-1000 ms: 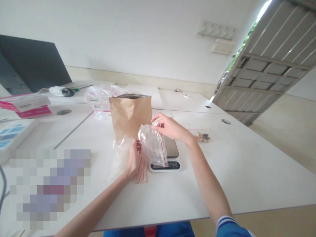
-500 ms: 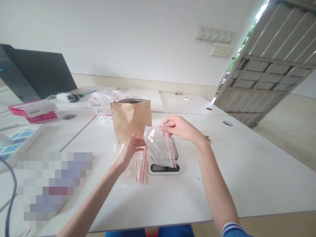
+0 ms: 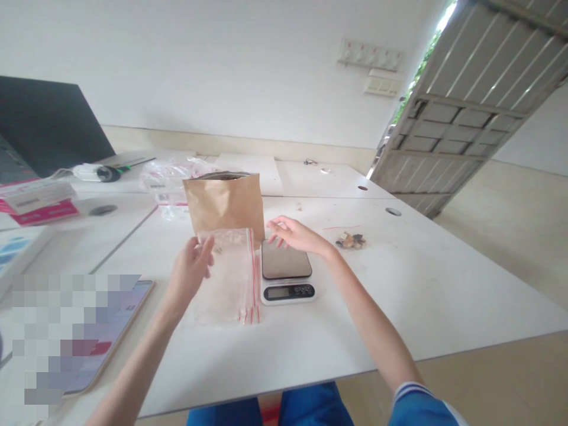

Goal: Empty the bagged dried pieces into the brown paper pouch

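Observation:
My left hand (image 3: 191,267) pinches the top left corner of a clear zip bag (image 3: 233,269) with red stripes, held just left of the scale. More such bags lie flat under it on the white table (image 3: 399,284). My right hand (image 3: 290,234) hovers with fingers spread over the far edge of a small digital kitchen scale (image 3: 286,273), holding nothing. The scale's plate is bare. A brown paper pouch (image 3: 224,204) stands upright and open right behind the bag and the scale.
Small brown pieces (image 3: 350,239) lie on the table right of the scale. A heap of clear bags (image 3: 166,177) sits behind the pouch. A pink box (image 3: 38,204) and a dark laptop (image 3: 48,127) are at far left. A slatted door (image 3: 465,124) stands at right.
The clear bag left my right hand and came off the scale, moving left into my left hand. My right hand opened and dropped toward the scale's far edge.

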The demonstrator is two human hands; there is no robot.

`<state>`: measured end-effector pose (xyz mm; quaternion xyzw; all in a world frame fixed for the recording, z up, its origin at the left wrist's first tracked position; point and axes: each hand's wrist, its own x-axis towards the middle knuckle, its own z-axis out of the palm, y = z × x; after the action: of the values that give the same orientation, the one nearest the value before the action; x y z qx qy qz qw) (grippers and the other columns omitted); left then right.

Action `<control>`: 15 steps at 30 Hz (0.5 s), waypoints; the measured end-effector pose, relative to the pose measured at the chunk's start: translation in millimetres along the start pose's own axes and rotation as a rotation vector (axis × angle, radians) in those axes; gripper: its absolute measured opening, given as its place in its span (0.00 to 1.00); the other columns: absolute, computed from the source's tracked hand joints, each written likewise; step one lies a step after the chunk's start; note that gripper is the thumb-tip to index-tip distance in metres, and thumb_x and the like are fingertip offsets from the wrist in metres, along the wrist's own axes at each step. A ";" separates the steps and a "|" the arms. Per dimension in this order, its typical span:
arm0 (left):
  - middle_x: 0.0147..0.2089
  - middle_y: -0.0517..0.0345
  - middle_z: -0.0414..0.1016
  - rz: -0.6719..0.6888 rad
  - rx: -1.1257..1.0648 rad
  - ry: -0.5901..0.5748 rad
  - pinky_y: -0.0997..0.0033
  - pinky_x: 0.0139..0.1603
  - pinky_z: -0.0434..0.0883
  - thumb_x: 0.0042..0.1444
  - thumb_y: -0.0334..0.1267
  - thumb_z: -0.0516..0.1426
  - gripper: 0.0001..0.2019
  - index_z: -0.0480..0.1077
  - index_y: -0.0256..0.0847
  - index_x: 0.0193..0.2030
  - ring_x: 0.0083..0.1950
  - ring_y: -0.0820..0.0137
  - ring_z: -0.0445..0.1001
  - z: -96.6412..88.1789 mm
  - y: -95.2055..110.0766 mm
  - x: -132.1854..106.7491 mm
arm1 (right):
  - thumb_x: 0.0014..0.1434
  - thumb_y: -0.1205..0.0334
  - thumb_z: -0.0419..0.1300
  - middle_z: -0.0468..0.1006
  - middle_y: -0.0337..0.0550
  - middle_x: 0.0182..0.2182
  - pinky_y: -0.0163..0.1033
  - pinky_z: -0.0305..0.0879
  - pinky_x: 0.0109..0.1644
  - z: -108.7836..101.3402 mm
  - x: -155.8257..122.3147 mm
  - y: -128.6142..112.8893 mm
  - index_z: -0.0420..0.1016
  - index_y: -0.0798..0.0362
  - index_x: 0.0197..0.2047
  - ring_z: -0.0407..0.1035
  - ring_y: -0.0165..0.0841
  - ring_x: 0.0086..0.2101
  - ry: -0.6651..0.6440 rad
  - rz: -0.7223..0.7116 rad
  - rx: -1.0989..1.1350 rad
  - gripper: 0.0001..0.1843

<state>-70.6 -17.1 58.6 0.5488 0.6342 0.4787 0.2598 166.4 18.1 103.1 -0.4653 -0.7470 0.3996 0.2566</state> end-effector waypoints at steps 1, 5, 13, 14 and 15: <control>0.22 0.58 0.70 0.033 0.180 0.052 0.73 0.20 0.62 0.56 0.52 0.53 0.16 0.68 0.40 0.34 0.20 0.68 0.68 0.7 -7.1 -0.8 | 0.65 0.48 0.46 0.78 0.48 0.39 0.35 0.68 0.38 -10.3 -3.6 15.5 0.66 0.55 0.45 0.73 0.31 0.36 0.055 0.029 -0.105 0.19; 0.49 0.32 0.72 0.222 0.668 0.241 0.52 0.45 0.70 0.54 0.51 0.55 0.31 0.61 0.27 0.58 0.50 0.46 0.71 4.9 -21.8 -4.0 | 0.61 0.59 0.51 0.75 0.54 0.46 0.47 0.59 0.55 -58.4 -30.5 86.6 0.72 0.55 0.42 0.66 0.42 0.51 0.426 0.303 -0.581 0.12; 0.62 0.45 0.66 0.736 0.747 -0.240 0.50 0.59 0.64 0.61 0.50 0.49 0.22 0.67 0.43 0.57 0.62 0.52 0.64 26.0 -47.1 -12.0 | 0.56 0.49 0.55 0.67 0.59 0.55 0.58 0.57 0.53 -82.5 -76.0 168.6 0.66 0.54 0.52 0.59 0.56 0.56 0.628 0.518 -0.676 0.24; 0.61 0.44 0.67 0.756 0.789 -0.296 0.49 0.60 0.63 0.61 0.48 0.49 0.21 0.67 0.42 0.56 0.63 0.52 0.63 28.3 -58.1 -12.3 | 0.56 0.49 0.55 0.67 0.58 0.55 0.57 0.58 0.53 -80.3 -77.8 171.6 0.66 0.54 0.52 0.60 0.54 0.55 0.634 0.499 -0.679 0.24; 0.62 0.46 0.67 0.797 0.816 -0.356 0.48 0.61 0.61 0.62 0.44 0.48 0.18 0.69 0.43 0.55 0.65 0.52 0.61 29.6 -69.0 -12.3 | 0.55 0.49 0.56 0.68 0.58 0.54 0.56 0.58 0.53 -78.2 -79.6 173.5 0.66 0.53 0.51 0.60 0.53 0.55 0.638 0.473 -0.682 0.23</control>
<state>-72.9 -15.0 -17.3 0.8716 0.4589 0.1576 -0.0693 345.1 17.4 0.1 -0.7770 -0.5940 0.0189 0.2078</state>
